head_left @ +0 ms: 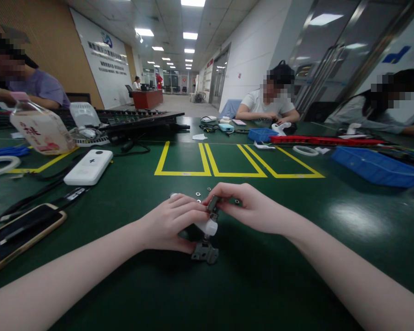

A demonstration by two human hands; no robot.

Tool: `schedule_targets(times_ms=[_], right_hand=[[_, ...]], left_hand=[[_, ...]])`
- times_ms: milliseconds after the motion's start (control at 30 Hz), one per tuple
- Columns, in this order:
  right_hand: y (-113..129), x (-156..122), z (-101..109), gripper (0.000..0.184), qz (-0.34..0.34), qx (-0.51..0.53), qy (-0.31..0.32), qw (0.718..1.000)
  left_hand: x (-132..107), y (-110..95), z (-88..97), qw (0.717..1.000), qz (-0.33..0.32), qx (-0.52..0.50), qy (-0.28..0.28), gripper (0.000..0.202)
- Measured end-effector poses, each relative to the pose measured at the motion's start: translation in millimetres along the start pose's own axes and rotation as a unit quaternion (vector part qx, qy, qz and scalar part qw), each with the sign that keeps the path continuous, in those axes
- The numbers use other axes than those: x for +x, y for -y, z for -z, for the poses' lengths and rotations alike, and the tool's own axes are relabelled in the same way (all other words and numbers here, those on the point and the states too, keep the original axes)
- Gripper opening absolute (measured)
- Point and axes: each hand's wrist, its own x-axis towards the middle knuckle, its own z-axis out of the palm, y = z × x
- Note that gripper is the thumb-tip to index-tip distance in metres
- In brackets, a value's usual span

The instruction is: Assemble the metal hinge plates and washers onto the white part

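Note:
Over the green table, my left hand (179, 216) is wrapped round a white plastic tube (210, 227), whose rounded end sticks out past the fingers. A grey metal bracket (205, 253) with holes is below the tube, next to my left thumb. My right hand (243, 204) pinches a second metal bracket piece (213, 203) at the top, close to the left fingertips. How the metal pieces join the tube is partly hidden by my fingers. Several small metal nuts (198, 194) lie just beyond my hands.
Yellow tape outlines (182, 174) mark the table ahead. At left are a white power bank (89, 167), a phone (24, 234), cables and a bottle (41, 124). A blue tray (379, 166) stands at right. Other people sit around the table.

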Motion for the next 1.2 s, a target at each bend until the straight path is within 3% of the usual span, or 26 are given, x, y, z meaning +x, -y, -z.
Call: schedule_targets(times_ms=[200, 367, 567, 667, 800, 933, 1200], right_hand=[[-5.4, -1.6, -2.8, 0.022, 0.023, -0.011, -0.009, 1.000], [-13.8, -0.8, -4.0, 0.033, 0.035, -0.021, -0.059, 0.997], [-22.8, 2.0, -8.6, 0.053, -0.013, 0.040, -0.072, 0.997], [-24.7, 4.7, -8.3, 0.040, -0.066, 0.096, -0.079, 0.990], [-26.8, 8.6, -5.3, 0.015, -0.125, 0.193, -0.034, 0.973], [-28.9, 8.5, -4.2, 0.037, -0.129, 0.259, -0.028, 0.957], [-15.7, 5.3, -6.8, 0.031, -0.124, 0.147, -0.010, 0.981]], left_hand=[[0.5, -0.6, -1.6, 0.998, 0.044, -0.040, -0.010, 0.053], [0.5, -1.9, -1.3, 0.991, 0.120, -0.053, -0.003, 0.080], [2.1, -3.5, 0.7, 0.987, 0.142, -0.060, 0.047, 0.108], [1.6, -3.9, 1.1, 0.986, 0.146, -0.065, 0.052, 0.111], [0.1, -3.3, 0.2, 0.987, 0.138, -0.062, 0.045, 0.111], [0.5, -1.6, -0.3, 0.988, 0.129, -0.068, 0.046, 0.112], [3.7, -2.5, 0.1, 0.988, 0.138, -0.008, 0.069, 0.111]])
